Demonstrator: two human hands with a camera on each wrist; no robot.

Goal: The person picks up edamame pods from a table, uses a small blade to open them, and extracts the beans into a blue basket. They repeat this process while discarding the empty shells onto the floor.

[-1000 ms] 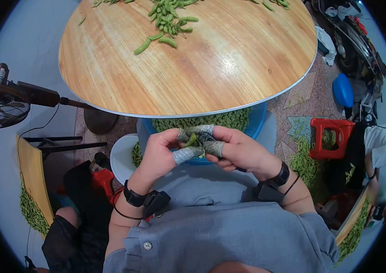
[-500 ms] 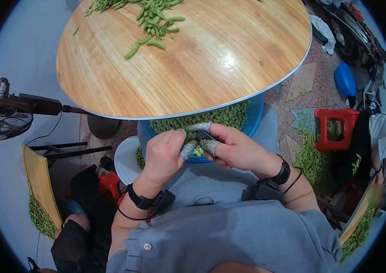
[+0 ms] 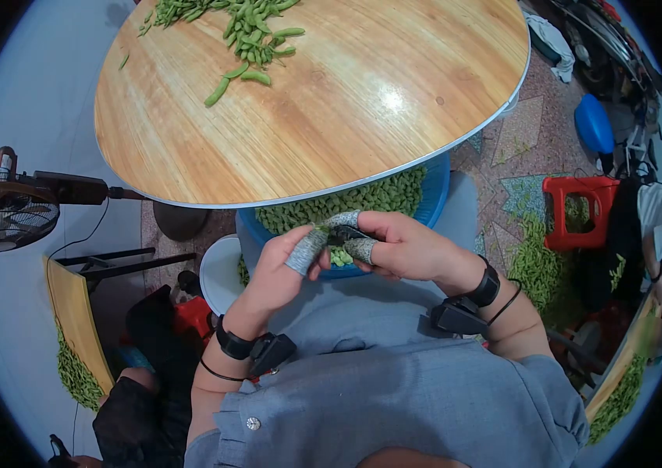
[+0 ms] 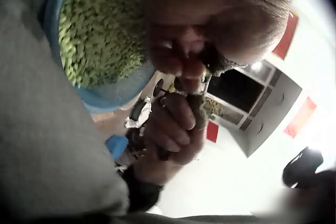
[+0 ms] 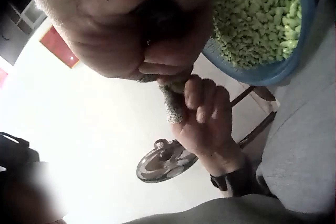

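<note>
So there's a green pod [image 5: 178,86], mostly hidden, mid-frame in the head view, with the left hand [image 3: 275,269]'s grip pinched on it. Right hand [image 3: 409,248] is right up against it, grip clamped on some dark thing [image 3: 342,233] too covered to name. Just behind them, a blue basin [image 3: 441,195] holds loads of shelled green beans [image 3: 354,201]. Left of that, a white tub [image 3: 220,277] has some green bits [image 3: 243,273], can't tell if pods or beans. Whole pods [image 3: 253,35] are piled on the tabletop [image 3: 307,140], upper part of the frame.
</note>
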